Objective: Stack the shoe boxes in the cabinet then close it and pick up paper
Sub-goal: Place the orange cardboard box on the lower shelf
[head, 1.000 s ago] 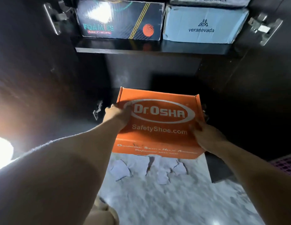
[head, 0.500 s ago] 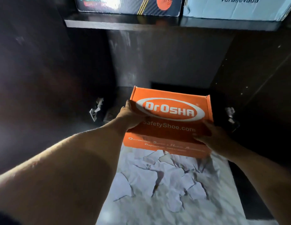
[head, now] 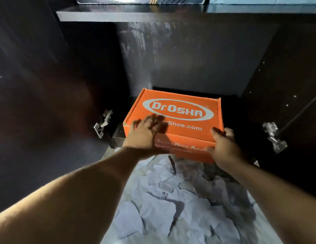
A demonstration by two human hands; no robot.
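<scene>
the orange dr.osha shoe box (head: pixel 178 118) sits at the mouth of the dark cabinet's (head: pixel 189 53) lower compartment. the left hand (head: pixel 145 132) lies spread flat on its lid; the right hand (head: pixel 222 147) grips its near right corner. torn paper pieces (head: pixel 171 205) litter the floor below.

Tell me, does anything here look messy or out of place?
Yes. Torn scraps of white paper lie scattered over the pale floor in front of the open cabinet. The orange shoe box also sits slightly askew and sticks out past the cabinet's front edge.
</scene>
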